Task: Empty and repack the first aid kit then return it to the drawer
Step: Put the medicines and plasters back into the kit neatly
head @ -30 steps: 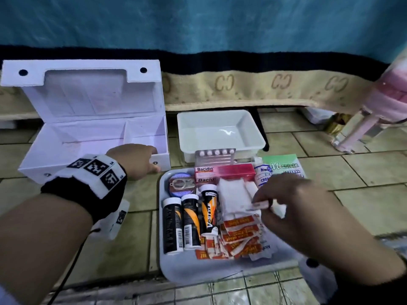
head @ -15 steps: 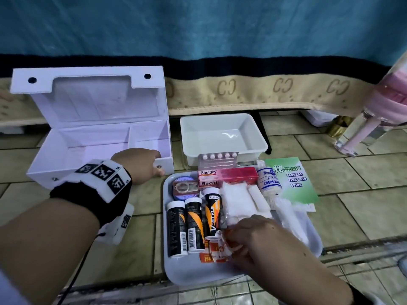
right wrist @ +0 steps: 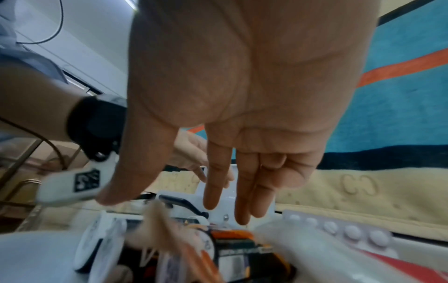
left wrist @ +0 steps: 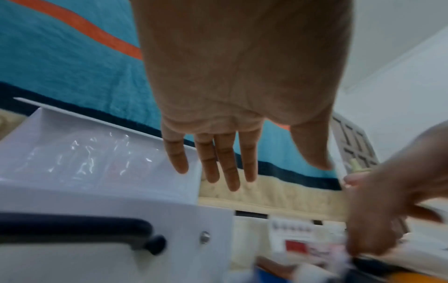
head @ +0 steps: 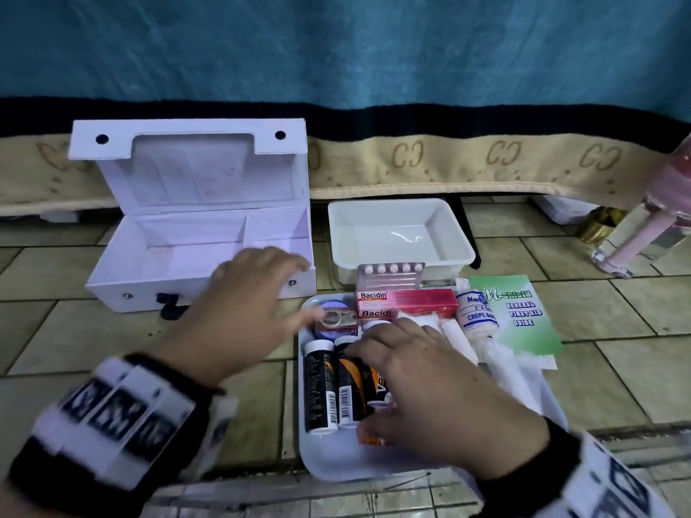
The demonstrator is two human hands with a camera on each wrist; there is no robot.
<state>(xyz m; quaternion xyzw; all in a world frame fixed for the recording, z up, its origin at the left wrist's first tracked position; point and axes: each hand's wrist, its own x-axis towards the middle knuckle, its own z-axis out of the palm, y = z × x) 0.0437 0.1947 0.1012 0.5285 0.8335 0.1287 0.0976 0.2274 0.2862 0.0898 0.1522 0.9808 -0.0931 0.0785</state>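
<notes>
Tiled floor [head: 112, 330]; blurred hands [head: 239, 308] masking tray [head: 336, 465].

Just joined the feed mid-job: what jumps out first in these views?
The open white kit box stands at left on the tiled floor, lid up, both compartments bare. Right of it, a white tray is crowded with supplies: black-and-orange tubes, a red Bacidin box, a crepe bandage. Both hands, fingers spread, hover over it: left hand near the box, right hand above the tubes.
</notes>
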